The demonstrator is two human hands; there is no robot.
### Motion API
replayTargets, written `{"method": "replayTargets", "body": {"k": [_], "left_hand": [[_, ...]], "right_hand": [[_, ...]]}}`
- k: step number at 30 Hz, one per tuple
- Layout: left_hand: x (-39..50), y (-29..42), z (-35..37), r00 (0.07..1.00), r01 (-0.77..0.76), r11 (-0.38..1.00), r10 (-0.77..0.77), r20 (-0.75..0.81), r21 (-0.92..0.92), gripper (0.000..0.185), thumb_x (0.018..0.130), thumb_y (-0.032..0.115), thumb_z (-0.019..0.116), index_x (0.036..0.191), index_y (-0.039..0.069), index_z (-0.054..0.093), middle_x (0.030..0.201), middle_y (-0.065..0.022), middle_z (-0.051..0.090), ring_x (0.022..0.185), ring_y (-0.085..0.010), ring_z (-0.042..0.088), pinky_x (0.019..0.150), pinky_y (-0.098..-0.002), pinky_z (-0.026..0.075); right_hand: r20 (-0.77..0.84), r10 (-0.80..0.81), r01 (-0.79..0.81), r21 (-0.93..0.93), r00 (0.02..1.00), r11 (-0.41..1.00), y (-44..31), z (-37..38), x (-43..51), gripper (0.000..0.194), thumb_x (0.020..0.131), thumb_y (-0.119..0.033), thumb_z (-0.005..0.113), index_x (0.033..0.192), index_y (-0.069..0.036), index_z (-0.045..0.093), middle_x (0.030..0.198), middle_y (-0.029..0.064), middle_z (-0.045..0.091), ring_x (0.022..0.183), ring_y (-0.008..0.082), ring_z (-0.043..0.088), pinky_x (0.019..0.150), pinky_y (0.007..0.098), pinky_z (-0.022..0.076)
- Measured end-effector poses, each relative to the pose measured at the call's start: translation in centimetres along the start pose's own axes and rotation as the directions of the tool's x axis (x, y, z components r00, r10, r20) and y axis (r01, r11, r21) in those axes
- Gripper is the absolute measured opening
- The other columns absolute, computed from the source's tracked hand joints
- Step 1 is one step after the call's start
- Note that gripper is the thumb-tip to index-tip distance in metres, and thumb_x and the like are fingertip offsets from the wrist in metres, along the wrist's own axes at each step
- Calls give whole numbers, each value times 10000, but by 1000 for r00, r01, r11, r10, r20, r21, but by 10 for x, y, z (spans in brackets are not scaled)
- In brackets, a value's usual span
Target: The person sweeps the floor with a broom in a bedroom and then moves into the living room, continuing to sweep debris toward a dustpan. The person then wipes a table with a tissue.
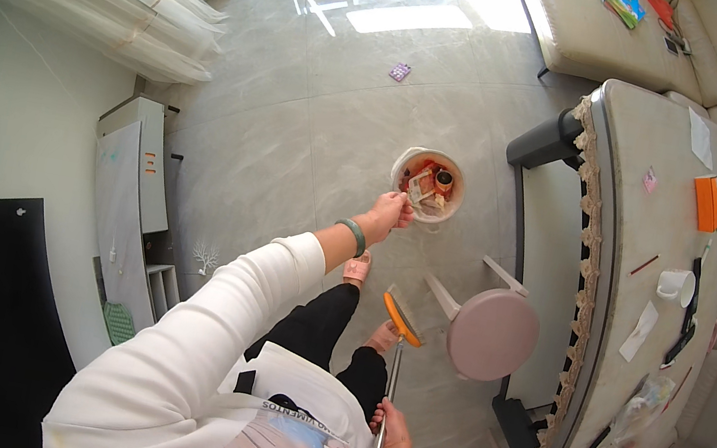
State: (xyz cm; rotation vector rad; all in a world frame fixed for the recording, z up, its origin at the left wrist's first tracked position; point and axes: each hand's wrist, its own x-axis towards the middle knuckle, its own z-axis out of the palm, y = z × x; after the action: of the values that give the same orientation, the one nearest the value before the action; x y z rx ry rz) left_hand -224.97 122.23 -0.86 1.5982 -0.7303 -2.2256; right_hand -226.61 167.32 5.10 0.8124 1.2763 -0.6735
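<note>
My left hand (389, 213), with a dark green bangle at its wrist, reaches forward to a round white waste bin (456, 202). Its fingers are closed at the near left rim; whether they pinch the liner or the rim itself is hard to see. Inside the bin lie crumpled wrappers (421, 185) and a cup-like container (444, 180). Close to my body, my right hand (395, 423) grips the metal handle (394, 374) of a broom. The orange broom head (400, 319) with pale bristles points forward, beside my pink slippers (357, 267).
A pink round stool (494, 334) stands right of the broom. Beyond it, a lace-edged table (616, 269) holds a white mug (675, 287), an orange box (706, 203) and plastic bags (643, 404). A purple packet (399, 72) lies on the floor ahead. A low cabinet (136, 178) lines the left wall.
</note>
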Motion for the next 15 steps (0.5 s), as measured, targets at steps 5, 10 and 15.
{"method": "replayTargets", "body": {"k": [5,10,15], "left_hand": [[95,-1,10,997,-18,971,-2,-81,-239,211,956,262,377,913,99,503,867,-32,609,802,-151,605,664,-280,468],[162,-4,18,998,-5,921,-22,-64,-391,231,964,261,359,967,94,519,950,-40,610,912,-184,577,762,-309,444],[204,-10,28,993,18,938,-58,-107,-346,307,950,347,388,1089,92,486,1103,-31,555,1077,-171,474,826,-346,388]], "right_hand": [[41,46,-51,143,998,988,-5,35,11,222,896,-286,539,798,-97,475,540,-30,406,460,83,393,448,237,364],[60,15,-24,155,998,988,-14,63,16,222,896,-282,535,842,-75,478,569,-23,409,468,83,404,431,231,364],[71,48,-57,131,996,990,-23,75,22,214,894,-277,538,851,-75,482,574,-21,414,464,80,403,427,224,354]]}}
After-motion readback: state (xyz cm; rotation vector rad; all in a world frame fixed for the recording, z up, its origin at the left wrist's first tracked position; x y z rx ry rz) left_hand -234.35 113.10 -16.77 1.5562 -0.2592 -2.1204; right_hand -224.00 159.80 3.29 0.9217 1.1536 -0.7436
